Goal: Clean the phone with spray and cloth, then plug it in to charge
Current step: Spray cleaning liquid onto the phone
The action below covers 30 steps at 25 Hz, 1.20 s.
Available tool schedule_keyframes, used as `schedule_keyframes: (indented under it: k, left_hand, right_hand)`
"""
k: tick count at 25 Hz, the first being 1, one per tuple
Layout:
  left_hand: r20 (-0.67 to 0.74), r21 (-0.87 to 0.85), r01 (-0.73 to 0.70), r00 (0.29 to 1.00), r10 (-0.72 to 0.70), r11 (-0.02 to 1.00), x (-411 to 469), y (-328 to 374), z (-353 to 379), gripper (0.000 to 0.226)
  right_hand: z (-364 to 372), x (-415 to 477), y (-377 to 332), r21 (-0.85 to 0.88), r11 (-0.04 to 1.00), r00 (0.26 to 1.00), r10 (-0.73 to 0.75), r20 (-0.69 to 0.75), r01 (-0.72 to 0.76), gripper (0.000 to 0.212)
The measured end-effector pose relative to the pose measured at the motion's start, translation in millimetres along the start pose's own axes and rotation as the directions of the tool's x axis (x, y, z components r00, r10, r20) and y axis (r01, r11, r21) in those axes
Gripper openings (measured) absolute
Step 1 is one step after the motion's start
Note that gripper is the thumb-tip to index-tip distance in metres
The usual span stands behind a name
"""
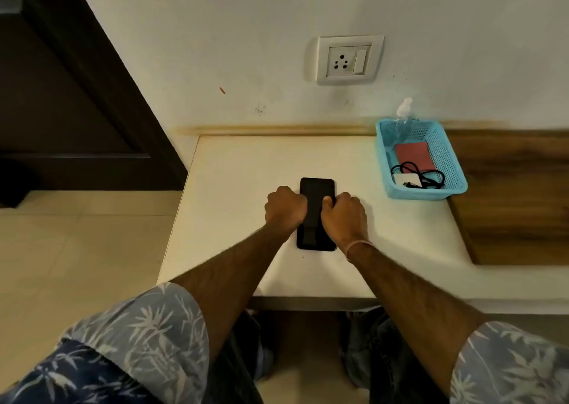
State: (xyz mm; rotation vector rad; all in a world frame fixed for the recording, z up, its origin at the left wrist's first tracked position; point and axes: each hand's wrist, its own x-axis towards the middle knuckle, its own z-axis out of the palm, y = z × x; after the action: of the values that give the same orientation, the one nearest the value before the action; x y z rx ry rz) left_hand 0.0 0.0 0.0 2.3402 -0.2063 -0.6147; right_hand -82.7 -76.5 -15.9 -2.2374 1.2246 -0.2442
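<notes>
A black phone lies flat, screen up, in the middle of the white table. My left hand is curled against the phone's left edge and my right hand against its right edge, fingers closed on its sides. At the back right stands a blue basket. It holds a clear spray bottle leaning at its far end, a folded red cloth, and a white charger with a black cable.
A white wall socket with a switch is on the wall above the table. A wooden surface lies to the right of the table, a dark door to the left, tiled floor below.
</notes>
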Motion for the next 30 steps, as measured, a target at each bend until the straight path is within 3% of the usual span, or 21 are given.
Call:
schedule_keyframes:
  k: [2,5,13,16,23,30]
  left_hand:
    - [-0.018,-0.055,0.073,0.997,-0.074,0.996,2,1,-1,0.017]
    - [-0.007,-0.194,0.163,0.986,-0.167,0.967,4,0,0,0.022]
    - [0.098,-0.666,0.207,0.977,-0.191,0.717,3,2,-13,0.027]
    - [0.115,-0.752,0.172,0.985,-0.132,0.636,1,20,-34,0.024]
    - [0.070,-0.835,0.030,0.996,0.051,0.549,-11,77,-92,0.029]
    - [0.015,-0.890,-0.099,0.969,0.246,0.446,-46,121,-144,0.030]
  right_hand:
    - [0,6,-5,0.059,0.990,0.992,0.129,0.007,-0.129,0.037]
    - [-3,15,-6,0.138,0.968,0.977,0.203,0.067,-0.211,0.030]
    - [-24,20,-21,0.318,0.941,0.992,0.124,0.004,-0.118,0.026]
    - [-48,23,-40,0.397,0.917,0.997,0.062,-0.051,-0.037,0.028]
    - [-112,32,-90,0.494,0.858,0.981,-0.054,-0.186,0.141,0.022]
    - [-173,18,-121,0.637,0.713,0.952,-0.151,-0.268,0.293,0.022]
